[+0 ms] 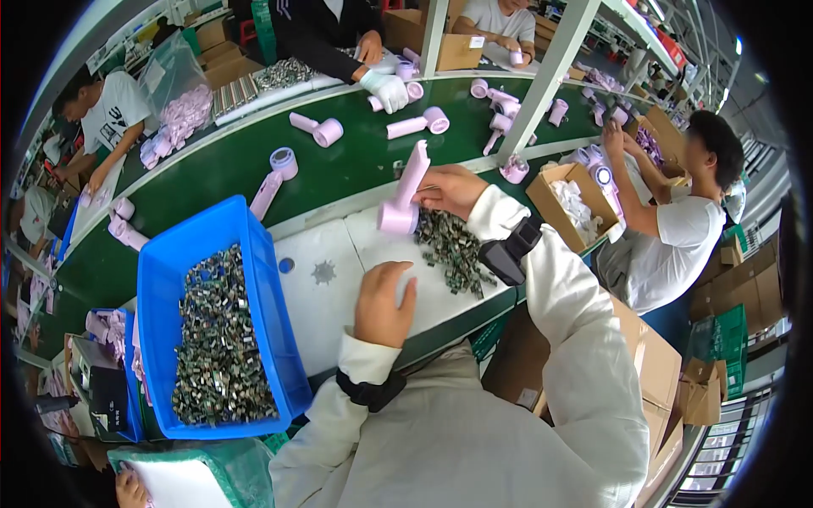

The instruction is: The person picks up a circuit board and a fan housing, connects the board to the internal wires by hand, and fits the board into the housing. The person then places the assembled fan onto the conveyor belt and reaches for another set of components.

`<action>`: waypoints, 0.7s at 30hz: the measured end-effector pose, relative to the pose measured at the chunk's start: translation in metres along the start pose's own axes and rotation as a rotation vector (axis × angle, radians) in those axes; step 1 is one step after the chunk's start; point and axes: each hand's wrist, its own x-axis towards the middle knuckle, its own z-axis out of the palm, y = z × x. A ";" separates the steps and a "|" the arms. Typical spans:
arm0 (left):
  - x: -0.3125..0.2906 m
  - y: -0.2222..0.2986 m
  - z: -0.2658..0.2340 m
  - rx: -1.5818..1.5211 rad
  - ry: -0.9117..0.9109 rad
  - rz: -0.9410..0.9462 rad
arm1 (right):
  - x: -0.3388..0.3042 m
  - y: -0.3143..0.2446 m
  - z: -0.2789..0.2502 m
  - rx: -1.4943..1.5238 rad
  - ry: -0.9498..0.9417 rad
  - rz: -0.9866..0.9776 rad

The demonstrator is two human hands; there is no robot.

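My right hand [456, 191] grips a pale pink handheld fan body [405, 190] with its fingers closed around the handle's side. The round head points down over the white worktop [330, 245], and the handle's ragged-looking open end points up. Beside that hand, a loose heap of small green circuit boards [457, 254] lies on the worktop. My left hand [383, 306] is at the worktop's near side, thumb apart from the fingers, holding nothing I can see. To its left stands a blue bin [292, 372] with many more small circuit boards [222, 347] inside.
Beyond the worktop runs a green conveyor belt [356, 161] with several pink fans [326, 131] on it. A metal post [550, 80] rises at its far side. A cardboard box [584, 207] of white pieces stands right. Co-workers sit around, one with a white-gloved hand [387, 89].
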 end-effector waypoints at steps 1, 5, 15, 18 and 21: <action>0.010 0.000 0.014 0.013 -0.051 0.044 | 0.011 -0.008 -0.015 0.132 0.017 0.012; 0.030 -0.003 0.064 0.089 -0.145 0.051 | 0.054 -0.036 -0.070 -0.178 0.211 -0.107; 0.024 -0.013 0.054 -0.013 -0.227 -0.130 | 0.174 -0.017 -0.070 -1.114 0.480 -0.428; 0.018 -0.013 0.043 0.057 -0.251 -0.038 | 0.206 -0.019 -0.108 -1.314 0.904 -0.432; 0.012 -0.006 0.033 0.057 -0.264 -0.104 | 0.233 0.013 -0.187 -1.163 0.832 -0.144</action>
